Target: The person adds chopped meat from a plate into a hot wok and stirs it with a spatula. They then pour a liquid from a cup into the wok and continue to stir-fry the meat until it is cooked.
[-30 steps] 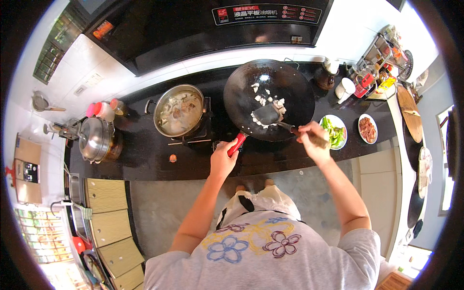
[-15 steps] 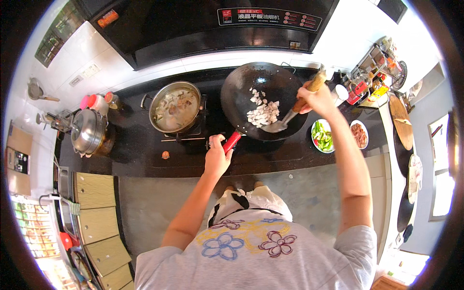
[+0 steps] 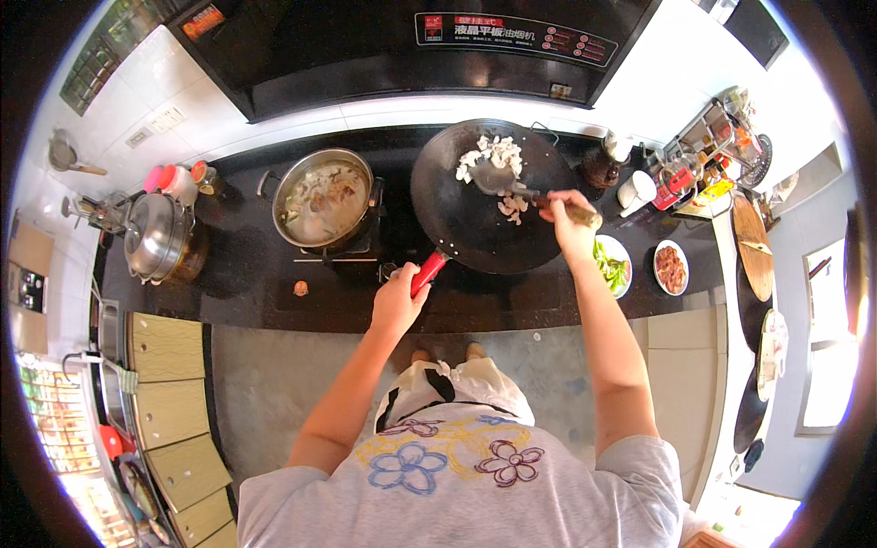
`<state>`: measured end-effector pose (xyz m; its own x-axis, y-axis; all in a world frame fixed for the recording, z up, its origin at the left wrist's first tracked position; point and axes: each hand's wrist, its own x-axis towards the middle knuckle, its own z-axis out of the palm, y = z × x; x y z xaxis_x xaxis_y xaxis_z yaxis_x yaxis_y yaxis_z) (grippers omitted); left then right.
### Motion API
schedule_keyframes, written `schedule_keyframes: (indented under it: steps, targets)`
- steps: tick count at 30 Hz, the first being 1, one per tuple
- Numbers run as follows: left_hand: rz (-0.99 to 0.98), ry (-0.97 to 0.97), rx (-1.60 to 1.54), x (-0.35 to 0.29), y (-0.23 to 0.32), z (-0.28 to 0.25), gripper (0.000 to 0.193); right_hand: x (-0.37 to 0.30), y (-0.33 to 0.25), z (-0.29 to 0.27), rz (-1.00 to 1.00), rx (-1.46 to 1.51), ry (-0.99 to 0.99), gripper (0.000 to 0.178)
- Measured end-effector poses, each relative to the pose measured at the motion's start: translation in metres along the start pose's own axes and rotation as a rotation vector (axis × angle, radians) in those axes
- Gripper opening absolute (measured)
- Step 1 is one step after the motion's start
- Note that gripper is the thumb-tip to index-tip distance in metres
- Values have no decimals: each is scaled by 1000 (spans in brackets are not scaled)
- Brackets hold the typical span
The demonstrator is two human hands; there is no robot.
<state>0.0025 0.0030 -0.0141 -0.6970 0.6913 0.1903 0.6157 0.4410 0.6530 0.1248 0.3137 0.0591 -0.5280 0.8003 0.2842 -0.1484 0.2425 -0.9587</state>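
My left hand [image 3: 399, 294] is wrapped round the red handle [image 3: 428, 272] at the near side of a dark wok [image 3: 448, 205]. In my right hand [image 3: 573, 222] is a wooden-handled spatula [image 3: 494, 180], its metal blade down inside the wok. Pale chopped pieces of food [image 3: 501, 151] lie mostly on the wok's far side, with a smaller group [image 3: 513, 209] nearer the middle, below the blade. Partly behind my right forearm stands a bowl of sliced green peppers [image 3: 614, 262]. To its right is a white bowl of reddish-brown sliced meat [image 3: 670, 266].
Left of the wok, a metal pot [image 3: 326, 200] of cloudy soup stands on the other burner. A lidded steel pot [image 3: 157, 236] and red-lidded jars [image 3: 176, 182] are farther left. A rack with bottles [image 3: 717, 164] and a white cup [image 3: 637, 193] stand at the right. The range hood [image 3: 365, 55] hangs over the back.
My right hand has moved the spatula from the wok's right side toward its far middle. Most of the pale pieces have shifted to the far side. My left hand still holds the handle.
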Motion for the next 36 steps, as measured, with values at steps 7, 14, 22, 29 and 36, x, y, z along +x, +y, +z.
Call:
schedule_keyframes:
  steps: [7,14,22,29,36]
  targets:
    - [21,25,-35,-2,-3,2,34,-90,-19,-24,-145,-285,-47,3]
    - [96,8,-48,-1,-2,-3,44,-91,-44,-23,-168,-339,58,4]
    - [96,-16,-31,5,-11,-6,44,-100,-26,-4,-307,-493,184,7]
    - [123,5,-45,5,-3,-7,41,-146,16,35,-430,-454,103,20]
    - [56,19,-23,6,9,-7,40,-158,20,-11,-295,-628,-133,45]
